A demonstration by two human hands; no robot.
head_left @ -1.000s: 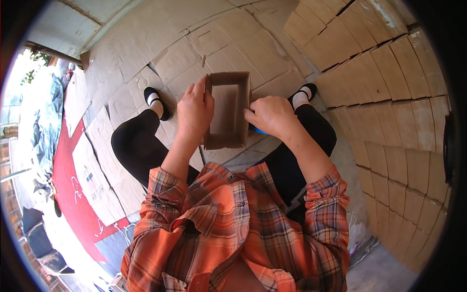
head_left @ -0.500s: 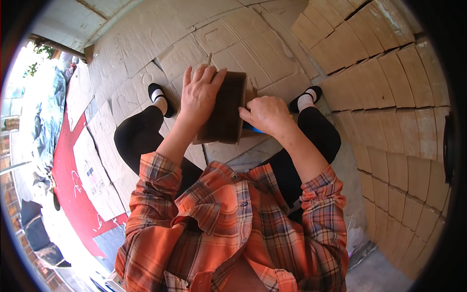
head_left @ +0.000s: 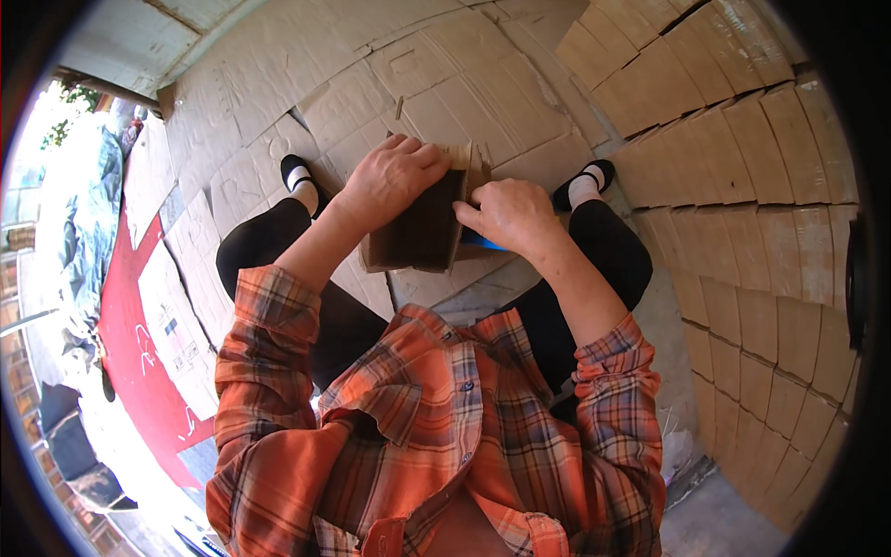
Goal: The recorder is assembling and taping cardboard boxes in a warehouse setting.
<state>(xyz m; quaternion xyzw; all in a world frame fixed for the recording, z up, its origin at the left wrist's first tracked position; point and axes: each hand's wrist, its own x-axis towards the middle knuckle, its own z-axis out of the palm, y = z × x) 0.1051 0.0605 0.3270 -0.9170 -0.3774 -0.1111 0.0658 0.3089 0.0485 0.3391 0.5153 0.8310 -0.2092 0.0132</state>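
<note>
A small open cardboard box (head_left: 415, 238) stands between my knees, its dark inside facing up. My left hand (head_left: 394, 181) is bent over its far left edge, the fingertips reaching the far rim and a pale flap there. With thumb and curled fingers, my right hand (head_left: 513, 215) grips the right wall near the far corner. Just under that wrist, a bit of something blue (head_left: 483, 242) shows beside the box; the rest of it is hidden. What lies in the dark box cannot be made out.
Flattened cardboard sheets (head_left: 353, 56) cover the floor. Tall stacks of brown cardboard boxes (head_left: 742, 176) line the right side. My feet in black shoes (head_left: 594, 176) rest either side. A red sheet (head_left: 130, 306) and crumpled plastic (head_left: 88, 204) lie to the left.
My left hand has shifted right and its spread fingers have folded over the box's far edge. A pale flap now shows at the far rim. The right hand stays put.
</note>
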